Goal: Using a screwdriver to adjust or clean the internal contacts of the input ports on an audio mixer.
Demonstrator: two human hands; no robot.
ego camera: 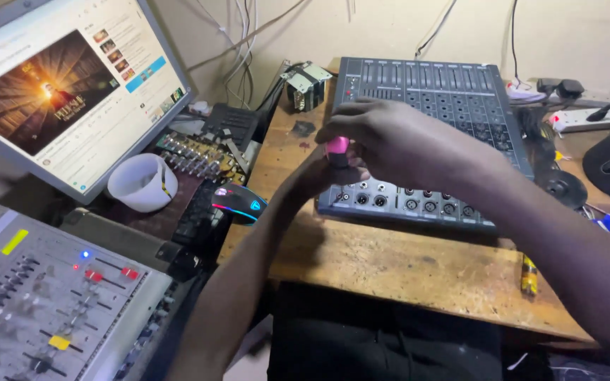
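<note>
Here, at this moment:
Pink-topped object (337, 146): a small thing with a bright pink top and a dark lower part, held between both hands just above the front edge of the audio mixer; what it is cannot be told
Right hand (397, 137): curled over the pink top from above, fingertips pinching it; grip clenched on the object
Left hand (319, 173): comes up from below with the forearm across the surface's front left corner; fingers wrapped round the dark lower part, grip grasping it too
Progress: judging by the two opposed grips, the top and base are being worked against each other; they are joined as seen, so nothing looks finished and the separating or tightening is left to do
Audio mixer (432, 106): grey, rows of knobs and sockets, lying flat toward the back of the wooden surface (404, 264), right beneath the hands
Transformer (306, 85): small, at the back left corner of the surface
Mouse (238, 202): black with red trim, just off the surface's left edge, on a keyboard
White cup (142, 182): left of the mouse, below the monitor (65, 92)
Second mixer (44, 303): far left, lights lit
Power strip (587, 116): back right corner
</note>
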